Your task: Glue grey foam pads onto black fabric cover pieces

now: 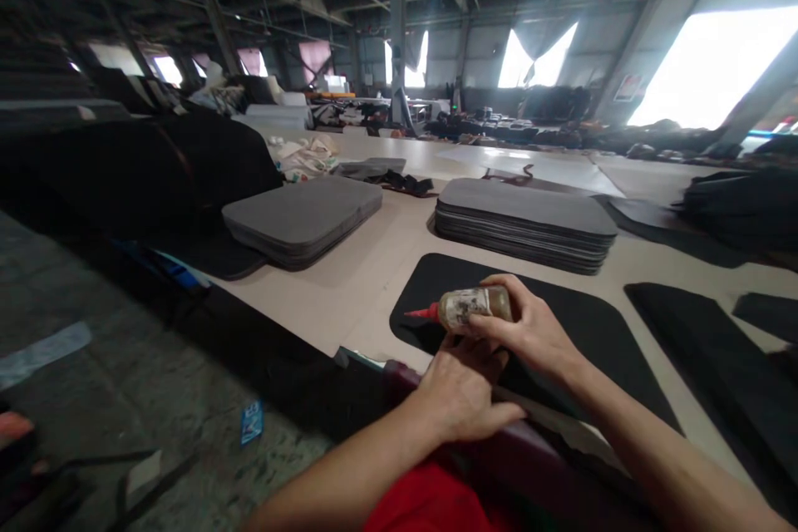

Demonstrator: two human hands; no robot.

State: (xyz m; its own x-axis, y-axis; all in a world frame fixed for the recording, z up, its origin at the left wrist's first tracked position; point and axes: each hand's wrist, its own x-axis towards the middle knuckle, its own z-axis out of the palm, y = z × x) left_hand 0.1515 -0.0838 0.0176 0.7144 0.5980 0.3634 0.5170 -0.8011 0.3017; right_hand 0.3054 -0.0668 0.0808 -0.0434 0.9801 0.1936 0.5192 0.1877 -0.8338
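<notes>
My right hand (529,320) grips a glue bottle (465,307) with a worn label and a red pointed nozzle. The bottle is tilted on its side, its nozzle aimed left above a black rounded panel (579,307) lying on the table. Just below the bottle, my left hand (465,391) lies at the near edge of that panel, close to the table's edge. Its thumb is stretched out to the right, and its fingertips are partly hidden beneath the bottle and right hand. Whether any glue is coming out cannot be made out.
Two stacks of grey rounded panels, a left one (305,216) and a right one (524,220), stand farther back on the pale table (349,291). More black pieces (704,349) lie at right. A large black roll (143,166) is at left. A blue packet (251,421) lies on the floor.
</notes>
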